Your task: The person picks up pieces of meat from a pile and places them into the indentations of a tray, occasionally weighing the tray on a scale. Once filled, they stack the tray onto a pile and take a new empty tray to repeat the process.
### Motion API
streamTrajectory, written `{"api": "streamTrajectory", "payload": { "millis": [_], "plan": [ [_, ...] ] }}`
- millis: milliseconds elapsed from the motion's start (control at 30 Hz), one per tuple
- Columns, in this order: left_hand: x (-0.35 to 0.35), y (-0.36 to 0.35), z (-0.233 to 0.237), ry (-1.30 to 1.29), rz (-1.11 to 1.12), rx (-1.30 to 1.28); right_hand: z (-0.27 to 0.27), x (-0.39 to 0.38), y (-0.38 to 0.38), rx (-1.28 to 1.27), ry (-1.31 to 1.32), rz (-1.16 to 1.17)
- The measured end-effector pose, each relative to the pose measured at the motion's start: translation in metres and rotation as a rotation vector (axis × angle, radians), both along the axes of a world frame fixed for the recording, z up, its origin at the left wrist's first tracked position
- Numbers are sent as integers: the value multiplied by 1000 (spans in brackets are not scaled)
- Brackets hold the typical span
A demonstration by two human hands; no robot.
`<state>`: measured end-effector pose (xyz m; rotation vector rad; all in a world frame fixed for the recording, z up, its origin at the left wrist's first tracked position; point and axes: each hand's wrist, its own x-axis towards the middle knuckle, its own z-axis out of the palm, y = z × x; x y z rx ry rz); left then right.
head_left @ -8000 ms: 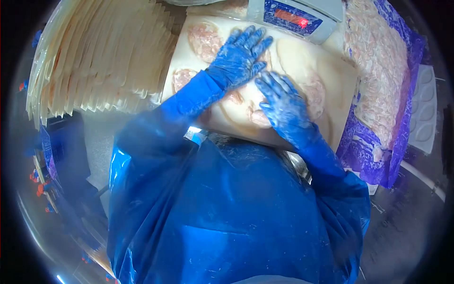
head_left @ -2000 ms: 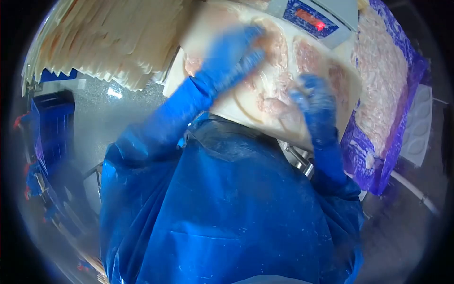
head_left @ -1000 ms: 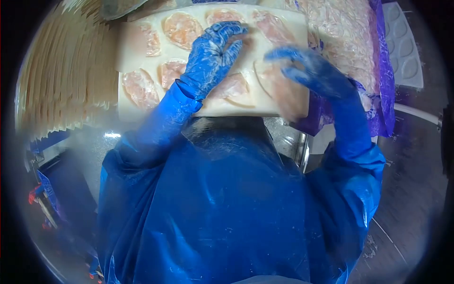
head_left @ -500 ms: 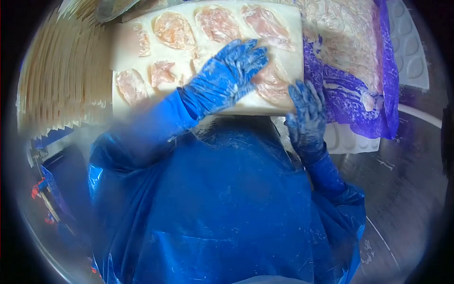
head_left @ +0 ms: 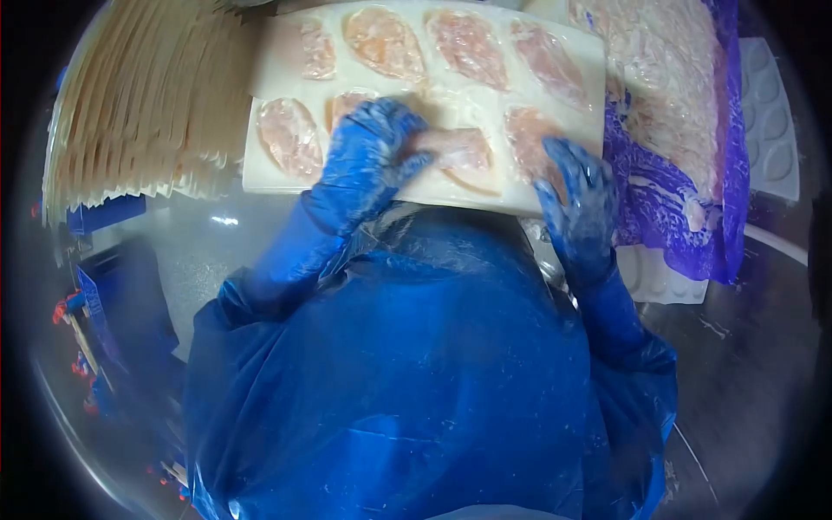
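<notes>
Moved left hand (head_left: 371, 152) leftward, pinching meat piece (head_left: 464, 154), with right hand (head_left: 582, 195) spread over tray (head_left: 511, 198) (probably for steadying).

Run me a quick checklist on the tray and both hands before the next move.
1. Gloves on both hands: ok; left hand and right hand wear blue ones.
2. Left hand's hold: ok; thumb and fingers close around one end of the lower-row piece.
3. That piece seated in its hollow: not ok; part of the hollow's lower edge lies bare.
4. Right hand clear of the tray: not ok; its fingers reach over the edge beside the lower right piece.
5. Right fingertips pressing that piece: cannot tell.
6. Meat pile beside the tray: ok.
</notes>
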<state>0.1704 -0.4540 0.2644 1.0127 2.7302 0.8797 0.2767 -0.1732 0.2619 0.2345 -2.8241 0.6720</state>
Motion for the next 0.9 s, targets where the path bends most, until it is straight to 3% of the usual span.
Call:
{"api": "streamTrajectory", "payload": {
  "millis": [67, 133, 200, 267, 333, 367, 400, 467, 500, 533, 567, 633, 733, 767, 867, 900],
  "plan": [
    [5, 7, -8, 102, 4, 5, 6, -34, -39, -31, 53, 23],
    [-1, 6, -27, 1, -32, 182, -13, -61, -68, 74, -158, 212],
    [-4, 2, -25, -44, -6, 208, -16, -72, -70, 14, -140, 209],
    [-3, -3, -22, -168, 26, 457, -17, -76, -69, -49, -137, 212],
    [-6, 0, -10, -173, 77, 467, -10, -77, -64, -520, -180, 173],
    [-12, 3, -6, 13, 35, 461, -3, -74, -67, -569, -80, 148],
    [-18, 5, -5, 202, -5, 451, 4, -73, -66, -562, -80, 155],
    [-23, 2, -11, 263, -31, 399, 12, -70, -58, -7, 227, 238],
    [-25, -5, -18, 162, -24, 375, 7, -64, -52, 233, 216, 255],
    [-29, -10, -20, 61, -17, 350, 4, -56, -49, 234, 221, 250],
    [-33, -15, -22, 207, -28, 258, 2, -47, -47, 182, 170, 185],
    [-27, -4, -12, 161, -30, 232, 1, -42, -51, 27, 40, 42],
    [-21, 16, -26, 154, -33, 189, -5, -57, -74, 224, 67, 14],
    [-25, 19, -33, 132, -73, 157, -18, -65, -85, 211, 30, -76],
    [-34, 23, -39, 114, -135, 119, -20, -69, -91, 160, -50, -59],
    [-36, 27, -38, 172, -155, 95, -24, -67, -91, 142, 72, -78]
  ]
}}
